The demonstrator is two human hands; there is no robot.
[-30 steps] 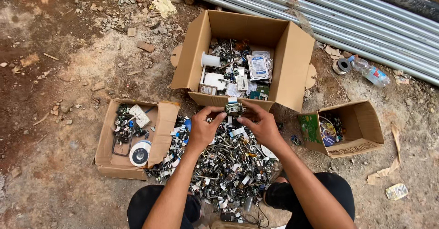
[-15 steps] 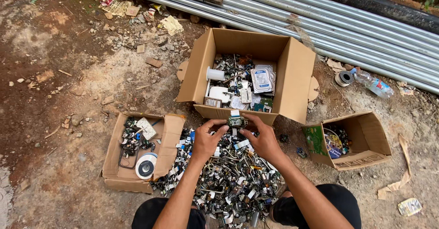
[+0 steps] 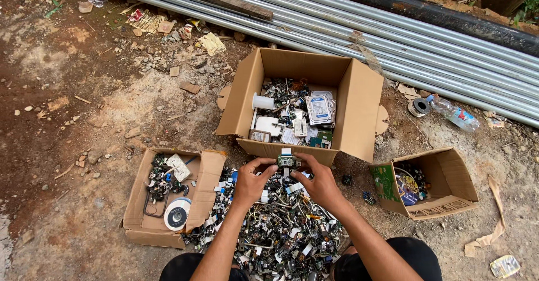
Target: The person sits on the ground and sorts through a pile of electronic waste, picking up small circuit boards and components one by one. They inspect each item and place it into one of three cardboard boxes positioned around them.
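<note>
Both hands pinch a small circuit board.
Left hand [image 3: 250, 184] and right hand [image 3: 320, 184] clamp the flat green board [image 3: 286, 161] above a tangled scrap pile [image 3: 281, 230], just before the big cardboard box [image 3: 359, 112].

We see the scene in even, soft daylight, bright without harshness. Shadows are faint and short: a dim one sits inside the large cardboard box [image 3: 359, 110] and under its near flap. The metal pipes [image 3: 393, 45] along the far side carry pale sheen rather than hard glare. We find the middle sharp, down to the small scrap pieces [image 3: 281, 236], while the corners soften a little. The wide lens bows the pipes and stretches the ground [image 3: 67, 118] toward the left and right edges.
</note>
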